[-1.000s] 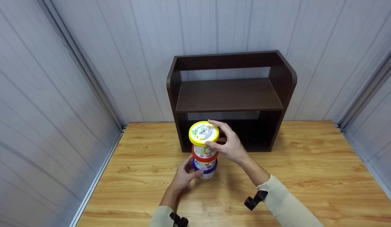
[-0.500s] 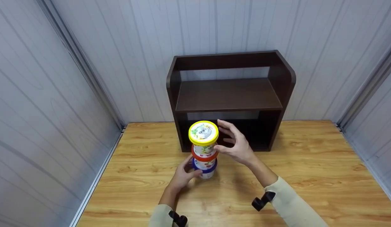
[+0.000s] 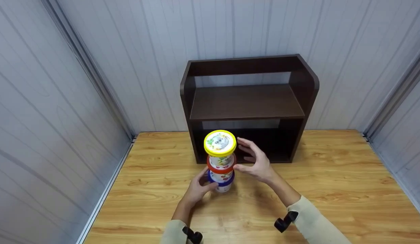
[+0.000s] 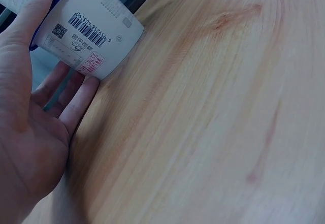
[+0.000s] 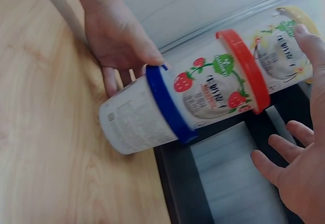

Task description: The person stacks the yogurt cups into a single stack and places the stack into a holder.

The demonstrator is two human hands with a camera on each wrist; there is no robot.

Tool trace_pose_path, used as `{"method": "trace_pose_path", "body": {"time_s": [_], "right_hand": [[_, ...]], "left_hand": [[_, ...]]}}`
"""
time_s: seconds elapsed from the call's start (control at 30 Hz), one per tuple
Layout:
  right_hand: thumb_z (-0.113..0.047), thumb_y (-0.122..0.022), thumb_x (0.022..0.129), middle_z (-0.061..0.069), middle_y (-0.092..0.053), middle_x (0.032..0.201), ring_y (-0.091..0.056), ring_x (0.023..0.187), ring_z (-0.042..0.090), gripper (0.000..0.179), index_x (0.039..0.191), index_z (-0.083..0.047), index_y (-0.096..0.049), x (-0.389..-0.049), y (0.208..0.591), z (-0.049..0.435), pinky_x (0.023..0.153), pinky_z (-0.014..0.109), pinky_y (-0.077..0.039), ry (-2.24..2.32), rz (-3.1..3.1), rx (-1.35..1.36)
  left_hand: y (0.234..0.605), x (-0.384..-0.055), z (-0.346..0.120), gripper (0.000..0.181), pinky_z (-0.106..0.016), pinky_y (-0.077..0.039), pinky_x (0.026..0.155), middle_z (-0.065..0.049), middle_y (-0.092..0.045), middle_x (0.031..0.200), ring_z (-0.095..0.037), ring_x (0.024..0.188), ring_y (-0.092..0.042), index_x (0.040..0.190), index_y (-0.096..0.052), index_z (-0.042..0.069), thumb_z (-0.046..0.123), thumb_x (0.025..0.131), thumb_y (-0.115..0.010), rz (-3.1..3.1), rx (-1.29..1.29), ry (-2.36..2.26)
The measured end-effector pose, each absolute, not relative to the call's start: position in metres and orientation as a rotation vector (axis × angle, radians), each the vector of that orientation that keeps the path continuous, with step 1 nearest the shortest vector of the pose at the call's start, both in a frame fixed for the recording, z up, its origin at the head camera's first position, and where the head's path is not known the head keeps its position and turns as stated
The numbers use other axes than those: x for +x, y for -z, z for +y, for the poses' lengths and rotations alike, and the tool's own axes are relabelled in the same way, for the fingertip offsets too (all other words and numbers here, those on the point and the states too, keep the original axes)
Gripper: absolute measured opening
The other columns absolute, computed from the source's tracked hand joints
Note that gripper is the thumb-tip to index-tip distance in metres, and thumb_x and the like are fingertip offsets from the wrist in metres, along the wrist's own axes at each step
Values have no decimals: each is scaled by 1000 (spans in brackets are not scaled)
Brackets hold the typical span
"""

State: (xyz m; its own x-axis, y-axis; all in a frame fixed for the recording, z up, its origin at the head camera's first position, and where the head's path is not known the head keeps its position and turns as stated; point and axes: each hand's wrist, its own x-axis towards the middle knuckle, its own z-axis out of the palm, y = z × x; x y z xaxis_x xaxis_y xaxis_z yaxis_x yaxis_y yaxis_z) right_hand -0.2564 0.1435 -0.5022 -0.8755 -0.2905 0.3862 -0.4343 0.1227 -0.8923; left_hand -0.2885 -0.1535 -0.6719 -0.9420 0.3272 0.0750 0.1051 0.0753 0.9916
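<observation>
Three printed tubs form an upright stack on the wooden table. At the bottom is the blue-lidded tub (image 4: 89, 31); on it stands the red-lidded tub (image 5: 210, 89), with strawberries on its label. The yellow-lidded tub (image 3: 220, 144) tops the stack. My left hand (image 3: 195, 190) holds the blue-lidded tub, its thumb at the blue lid and its fingers round the far side near the base. To the right of the stack, my right hand (image 3: 259, 165) has its fingers spread and holds nothing. Its thumb tip is close beside the upper tubs.
Behind the stack a dark brown two-tier shelf (image 3: 247, 101) stands on the wooden table (image 3: 332, 189), against the panelled back wall (image 3: 162, 67). More wall panels enclose the table at left and right. Black wrist mounts (image 3: 286, 222) sit on the sleeves.
My right hand has let go of the yellow-lidded tub, moving right and slightly down. The stack and my left hand keep their places.
</observation>
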Motion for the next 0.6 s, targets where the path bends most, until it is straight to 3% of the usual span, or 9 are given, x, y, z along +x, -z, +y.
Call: {"method": "trace_pose_path", "body": {"time_s": [0.17,0.23,0.37,0.47,0.6], "right_hand": [[-19,-98,89,30,-50,171,-51,157,57,96,167,-1,-46,-255,515,142,118,70,-55,-1884,-2268,742],[-17,-98,88,31,-49,171,-51,156,57,96,167,0,-46,-255,521,142,118,69,-55,-1897,-2275,735],[-18,-98,89,30,-48,172,-50,157,57,97,168,-2,-45,-254,532,142,118,74,-53,-1918,-2317,694],[-15,-95,91,30,-46,173,-49,157,57,95,169,-4,-43,-253,540,141,119,76,-50,-1944,-2341,680],[-12,-93,92,31,-45,173,-48,157,57,94,170,-2,-41,-251,553,139,118,76,-50,-1972,-2353,704]], "left_hand": [[645,-271,-149,94,-47,-56,121,-26,-64,159,-31,144,-64,174,-41,7,42,100,-87,2234,556,-1967],[640,-267,-149,93,-40,-56,120,-21,-66,158,-25,142,-65,174,-43,11,43,100,-88,2248,527,-1954],[630,-262,-146,93,-40,-54,122,-23,-65,159,-30,144,-64,174,-40,7,39,101,-87,2260,485,-1929],[622,-259,-144,93,-51,-51,127,-30,-60,162,-41,149,-60,175,-36,2,34,103,-85,2245,470,-1926],[621,-259,-145,93,-54,-49,128,-29,-60,163,-41,150,-60,175,-35,3,34,104,-84,2240,474,-1929]]}}
